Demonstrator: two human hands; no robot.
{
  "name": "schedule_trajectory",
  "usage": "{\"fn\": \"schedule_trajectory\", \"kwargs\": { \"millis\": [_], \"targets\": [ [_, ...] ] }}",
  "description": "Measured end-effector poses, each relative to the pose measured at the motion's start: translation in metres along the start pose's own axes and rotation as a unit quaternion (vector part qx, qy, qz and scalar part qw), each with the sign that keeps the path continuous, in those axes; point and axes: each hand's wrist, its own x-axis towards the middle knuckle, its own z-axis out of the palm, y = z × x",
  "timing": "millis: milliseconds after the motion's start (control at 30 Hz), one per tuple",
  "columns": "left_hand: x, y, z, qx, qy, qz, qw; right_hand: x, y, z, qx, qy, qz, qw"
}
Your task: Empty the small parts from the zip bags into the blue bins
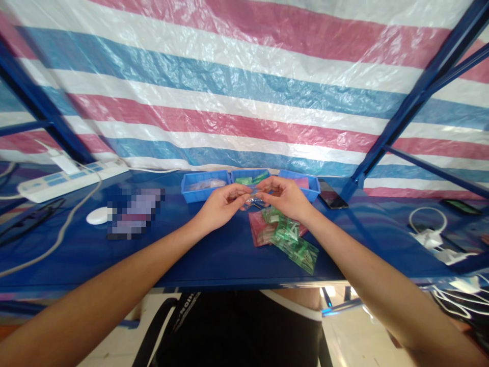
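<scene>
Between my two hands is a small clear plastic bag (252,201), with something shiny in it that is too small to make out. My left hand (223,205) pinches its left side between thumb and fingers. On the other side, my right hand (284,198) pinches it the same way. Just below my right hand lie several green bags (289,232) with small metal parts inside, partly over red bags (260,229). Behind the hands stand three blue bins: the left bin (187,192) holds clear bags, the middle bin (250,174) green ones, the right bin (314,189) something pink.
On the blue table (217,265), a black phone (332,193) lies right of the bins. To the left are a white mouse (99,215), a blurred-out item (139,211) and a power strip (72,178) with cables. White chargers (431,237) lie at right; a striped sheet (237,92) hangs behind.
</scene>
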Motion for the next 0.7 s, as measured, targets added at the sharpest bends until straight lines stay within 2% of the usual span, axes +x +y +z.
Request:
{"fn": "schedule_trajectory", "kwargs": {
  "millis": [133,200,267,333,400,500,633,700],
  "targets": [
    [0.0011,-0.0082,-0.0011,-0.006,0.028,0.006,1.000,0.0015,0.0025,-0.0002,0.048,0.021,0.024,0.998],
    [0.0010,-0.0102,-0.0026,0.022,0.049,0.009,0.998,0.0025,0.0042,-0.0018,0.046,0.048,0.025,0.997],
    [0.0000,-0.0091,-0.0032,0.043,0.043,0.010,0.998,0.0026,0.0047,-0.0030,0.032,0.063,0.010,0.997],
    [-0.0018,-0.0059,-0.0024,0.042,0.019,0.012,0.999,0.0015,0.0034,-0.0027,0.020,0.047,-0.010,0.999],
    [-0.0033,-0.0027,-0.0007,0.035,-0.002,0.023,0.999,-0.0006,0.0004,-0.0009,0.014,0.003,-0.025,1.000],
    [-0.0038,-0.0017,0.0009,0.046,-0.005,0.044,0.998,-0.0035,-0.0037,0.0022,0.012,-0.055,-0.026,0.998],
    [-0.0016,-0.0036,-0.0020,0.064,0.003,0.034,0.997,-0.0036,-0.0026,0.0022,0.009,-0.048,-0.012,0.999],
    [-0.0008,-0.0011,-0.0065,0.094,0.031,0.044,0.994,-0.0026,-0.0007,0.0009,0.001,-0.031,-0.012,0.999]
  ]
}}
